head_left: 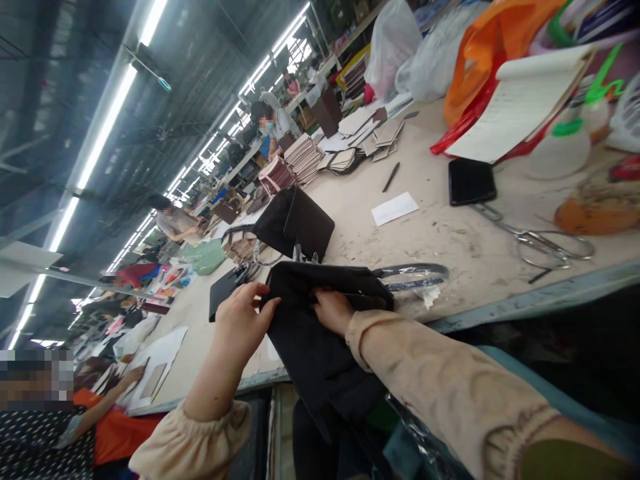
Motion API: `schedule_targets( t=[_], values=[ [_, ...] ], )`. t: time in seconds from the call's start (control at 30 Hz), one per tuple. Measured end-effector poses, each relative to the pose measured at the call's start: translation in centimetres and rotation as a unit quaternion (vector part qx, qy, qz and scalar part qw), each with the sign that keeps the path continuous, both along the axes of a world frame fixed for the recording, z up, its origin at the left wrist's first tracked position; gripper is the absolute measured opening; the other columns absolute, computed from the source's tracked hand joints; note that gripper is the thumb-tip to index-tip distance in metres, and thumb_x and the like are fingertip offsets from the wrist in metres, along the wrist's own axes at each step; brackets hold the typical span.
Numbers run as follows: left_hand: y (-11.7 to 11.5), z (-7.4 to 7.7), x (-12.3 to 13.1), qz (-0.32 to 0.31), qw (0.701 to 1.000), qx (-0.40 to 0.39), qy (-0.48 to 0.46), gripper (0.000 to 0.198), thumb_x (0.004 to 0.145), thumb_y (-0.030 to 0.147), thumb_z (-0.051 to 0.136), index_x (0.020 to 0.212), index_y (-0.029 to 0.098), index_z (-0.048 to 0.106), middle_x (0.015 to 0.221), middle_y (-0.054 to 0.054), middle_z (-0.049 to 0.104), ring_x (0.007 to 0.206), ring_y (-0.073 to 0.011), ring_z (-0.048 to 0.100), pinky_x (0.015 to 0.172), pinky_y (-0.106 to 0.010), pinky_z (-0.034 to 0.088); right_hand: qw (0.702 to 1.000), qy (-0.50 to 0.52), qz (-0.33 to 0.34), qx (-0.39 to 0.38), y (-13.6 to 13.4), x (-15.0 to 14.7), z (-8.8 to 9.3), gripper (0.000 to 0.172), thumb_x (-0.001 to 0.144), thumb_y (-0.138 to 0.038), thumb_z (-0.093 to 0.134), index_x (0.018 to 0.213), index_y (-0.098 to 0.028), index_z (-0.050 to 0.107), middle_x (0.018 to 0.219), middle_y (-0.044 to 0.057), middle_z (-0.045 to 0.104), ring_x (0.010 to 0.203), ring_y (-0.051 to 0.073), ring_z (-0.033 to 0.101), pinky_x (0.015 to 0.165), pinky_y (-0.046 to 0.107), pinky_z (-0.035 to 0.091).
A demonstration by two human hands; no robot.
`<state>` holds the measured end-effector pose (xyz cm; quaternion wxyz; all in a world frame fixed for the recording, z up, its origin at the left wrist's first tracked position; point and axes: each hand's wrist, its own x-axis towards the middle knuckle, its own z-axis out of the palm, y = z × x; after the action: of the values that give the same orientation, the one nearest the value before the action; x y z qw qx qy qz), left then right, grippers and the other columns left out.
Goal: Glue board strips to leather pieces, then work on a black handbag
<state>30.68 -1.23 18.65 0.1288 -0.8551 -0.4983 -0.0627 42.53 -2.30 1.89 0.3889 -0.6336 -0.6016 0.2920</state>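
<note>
A black handbag (pixel 320 353) leans at the table's front edge, its dark inside turned toward me. My left hand (pixel 245 310) grips the bag's left upper edge between thumb and fingers. At the opening, my right hand (pixel 334 308) reaches into the black fabric with curled fingers that pinch it; the fingertips are partly hidden. A handle wrapped in clear plastic (pixel 415 272) sticks out to the bag's right over the table. Just behind stands another dark bag (pixel 300 223), with a flat black piece (pixel 220 293) near my left hand.
On the table (pixel 350 193) lie scissors (pixel 540 243), a phone (pixel 471 181), a white paper slip (pixel 395 209), a pen (pixel 391 177) and a notepad (pixel 520 100). Green-capped bottles (pixel 560 150) stand at right. Stacked pieces (pixel 303 159) lie farther back. A co-worker's arm (pixel 107 397) reaches in at left.
</note>
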Motion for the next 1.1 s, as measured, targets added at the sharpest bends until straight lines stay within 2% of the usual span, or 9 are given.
schedule_targets(
  t=[0.2, 0.4, 0.6, 0.77, 0.97, 1.1],
  values=[
    [0.1, -0.3, 0.1, 0.028, 0.999, -0.002, -0.022, 0.023, 0.075, 0.038, 0.055, 0.089, 0.021, 0.063, 0.083, -0.002, 0.07, 0.069, -0.0174, 0.066, 0.069, -0.027, 0.049, 0.998, -0.044, 0.021, 0.029, -0.3, 0.4, 0.8, 0.026, 0.087, -0.028, 0.044, 0.105, -0.017, 0.06, 0.101, 0.012, 0.065, 0.093, 0.024, 0.062, 0.078, 0.033, 0.045],
    [0.1, -0.4, 0.1, 0.03, 0.999, -0.012, -0.031, 0.027, 0.076, 0.039, 0.054, 0.091, 0.021, 0.065, 0.081, -0.001, 0.071, 0.069, -0.0175, 0.066, 0.068, -0.027, 0.049, 0.993, -0.073, 0.017, 0.089, -0.4, 0.5, 1.7, 0.03, 0.088, -0.03, 0.044, 0.112, -0.018, 0.056, 0.105, 0.01, 0.065, 0.093, 0.022, 0.062, 0.078, 0.031, 0.046],
    [0.2, -0.6, -0.1, 0.022, 0.998, -0.026, -0.048, 0.029, 0.077, 0.04, 0.054, 0.095, 0.02, 0.066, 0.084, -0.002, 0.072, 0.069, -0.0169, 0.066, 0.068, -0.026, 0.05, 0.992, -0.066, 0.023, 0.101, 0.2, 0.6, 1.6, 0.028, 0.088, -0.025, 0.042, 0.111, -0.02, 0.057, 0.105, 0.008, 0.065, 0.094, 0.02, 0.062, 0.079, 0.029, 0.044],
    [0.3, -0.5, 0.0, 0.037, 0.998, -0.024, -0.035, 0.028, 0.076, 0.038, 0.055, 0.095, 0.02, 0.065, 0.084, -0.002, 0.072, 0.07, -0.0177, 0.066, 0.071, -0.027, 0.05, 0.992, -0.07, 0.026, 0.101, 0.8, 0.6, 1.3, 0.031, 0.084, -0.021, 0.044, 0.112, -0.016, 0.056, 0.103, 0.01, 0.065, 0.089, 0.021, 0.062, 0.078, 0.03, 0.044],
    [0.5, -0.3, 0.2, 0.048, 0.998, -0.026, -0.024, 0.025, 0.076, 0.036, 0.057, 0.094, 0.021, 0.066, 0.084, -0.001, 0.072, 0.069, -0.0172, 0.066, 0.072, -0.027, 0.05, 0.984, -0.025, 0.057, 0.166, 1.3, 1.7, 0.2, 0.024, 0.075, -0.017, 0.048, 0.092, -0.02, 0.064, 0.09, 0.005, 0.067, 0.084, 0.017, 0.061, 0.074, 0.025, 0.041],
    [0.2, -0.3, 0.5, 0.045, 0.999, -0.005, -0.011, 0.024, 0.074, 0.036, 0.061, 0.091, 0.021, 0.068, 0.084, -0.002, 0.071, 0.07, -0.018, 0.066, 0.073, -0.027, 0.048, 0.983, 0.018, 0.053, 0.177, 1.4, 2.2, 0.0, 0.017, 0.071, -0.017, 0.051, 0.081, -0.02, 0.065, 0.08, 0.001, 0.066, 0.076, 0.015, 0.06, 0.068, 0.023, 0.039]
  ],
)
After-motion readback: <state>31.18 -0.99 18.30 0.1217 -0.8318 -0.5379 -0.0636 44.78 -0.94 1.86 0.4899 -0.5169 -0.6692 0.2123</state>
